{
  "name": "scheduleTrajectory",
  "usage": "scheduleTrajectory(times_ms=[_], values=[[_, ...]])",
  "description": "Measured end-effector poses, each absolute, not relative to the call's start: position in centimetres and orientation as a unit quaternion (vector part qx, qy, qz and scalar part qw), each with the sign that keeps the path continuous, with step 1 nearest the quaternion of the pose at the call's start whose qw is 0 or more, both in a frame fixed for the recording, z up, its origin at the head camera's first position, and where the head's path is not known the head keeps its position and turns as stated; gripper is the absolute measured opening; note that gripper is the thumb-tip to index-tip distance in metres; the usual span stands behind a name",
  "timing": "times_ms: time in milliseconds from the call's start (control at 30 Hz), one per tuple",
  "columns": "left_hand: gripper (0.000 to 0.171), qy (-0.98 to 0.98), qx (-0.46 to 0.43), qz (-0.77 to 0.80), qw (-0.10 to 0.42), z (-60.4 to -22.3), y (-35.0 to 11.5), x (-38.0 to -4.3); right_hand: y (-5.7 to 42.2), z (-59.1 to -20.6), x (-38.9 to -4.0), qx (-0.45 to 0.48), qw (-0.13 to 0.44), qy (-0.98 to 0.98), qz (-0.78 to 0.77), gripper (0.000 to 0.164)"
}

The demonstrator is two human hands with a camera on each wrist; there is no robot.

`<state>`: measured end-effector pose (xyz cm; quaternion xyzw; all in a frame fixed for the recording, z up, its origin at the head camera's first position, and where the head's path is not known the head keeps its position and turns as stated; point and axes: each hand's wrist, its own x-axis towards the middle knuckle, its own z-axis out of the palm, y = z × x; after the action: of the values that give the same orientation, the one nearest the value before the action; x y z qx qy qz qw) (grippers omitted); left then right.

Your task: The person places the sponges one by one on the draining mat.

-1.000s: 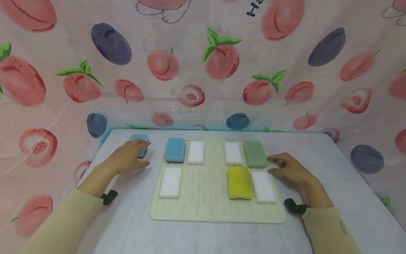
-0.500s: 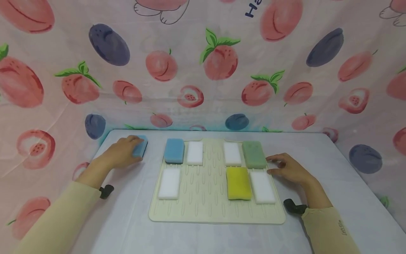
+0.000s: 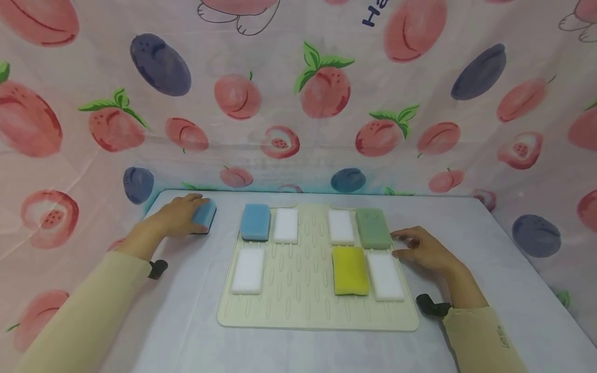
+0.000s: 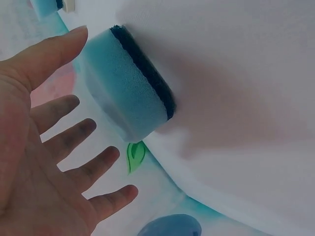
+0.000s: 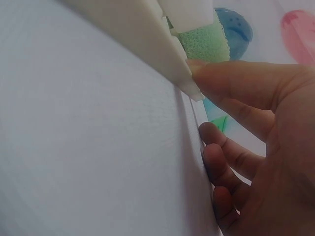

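Observation:
A blue sponge (image 3: 203,216) with a dark scouring layer underneath lies on the white table at the far left. My left hand (image 3: 179,215) is beside and partly over it. In the left wrist view the fingers are spread, with the thumb (image 4: 61,51) close to the sponge's end; whether it touches is unclear. At the right edge of a cream ribbed mat (image 3: 298,305) is my right hand (image 3: 426,248), its fingers loosely bent. In the right wrist view a fingertip (image 5: 197,71) meets the mat's edge, near the green sponge (image 5: 206,44).
On the mat lie another blue sponge (image 3: 255,221), a yellow sponge (image 3: 351,270), the green sponge and several white sponge blocks, one at the front left (image 3: 249,270). A fruit-print cloth (image 3: 280,77) rises behind the table (image 3: 298,352).
My left hand has moved left and slightly back, coming round the far-left blue sponge; the sponge itself appears to stay put. My right hand has stayed at the mat's edge.

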<state>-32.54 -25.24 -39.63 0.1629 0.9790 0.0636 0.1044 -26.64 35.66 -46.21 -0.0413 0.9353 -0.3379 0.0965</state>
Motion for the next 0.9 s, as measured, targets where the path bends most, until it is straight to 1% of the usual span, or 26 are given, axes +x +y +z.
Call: scheduleTrajectory(times_ms=[333, 633, 900], values=[[0.088, 0.975, 0.167, 0.079, 0.126, -40.0, -25.4, -33.5, 35.5, -46.0, -26.5, -0.048, 0.096, 0.932, -0.346, 0.052], [0.094, 0.971, 0.182, 0.092, 0.126, -40.3, -25.5, -34.3, 35.4, -45.8, -26.4, -0.041, 0.097, 0.933, -0.344, 0.053], [0.099, 0.969, 0.171, 0.106, 0.146, -40.6, -25.5, -35.0, 35.6, -45.8, -26.3, -0.048, 0.092, 0.932, -0.346, 0.051]])
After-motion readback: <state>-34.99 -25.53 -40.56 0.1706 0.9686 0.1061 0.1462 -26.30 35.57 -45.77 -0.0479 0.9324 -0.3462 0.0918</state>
